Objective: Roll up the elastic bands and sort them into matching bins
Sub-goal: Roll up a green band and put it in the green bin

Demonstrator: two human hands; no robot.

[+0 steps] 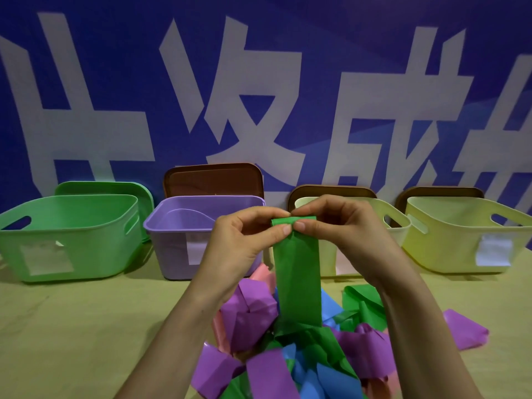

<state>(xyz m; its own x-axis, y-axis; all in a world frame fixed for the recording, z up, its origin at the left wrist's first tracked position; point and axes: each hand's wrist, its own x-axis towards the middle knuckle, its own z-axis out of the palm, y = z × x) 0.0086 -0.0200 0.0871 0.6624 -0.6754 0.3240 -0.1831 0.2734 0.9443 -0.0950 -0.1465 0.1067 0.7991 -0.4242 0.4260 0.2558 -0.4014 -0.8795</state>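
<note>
A wide green elastic band (297, 280) hangs from both my hands, its top edge folded over into a small roll. My left hand (244, 243) pinches the left end of that roll, my right hand (342, 228) the right end, thumbs nearly touching. The band's lower end trails into a heap of purple, green, blue and pink bands (288, 355) on the table below. Four bins stand in a row behind: green (72, 226), purple (178, 226), cream (400, 226) partly hidden by my right hand, and yellow (460, 223).
Lids lean against the blue banner wall behind the bins, a green lid (115, 187) and brown lids (213, 180). A loose purple band (463, 331) lies to the right of the heap. The tan table (72, 326) stretches left of the heap.
</note>
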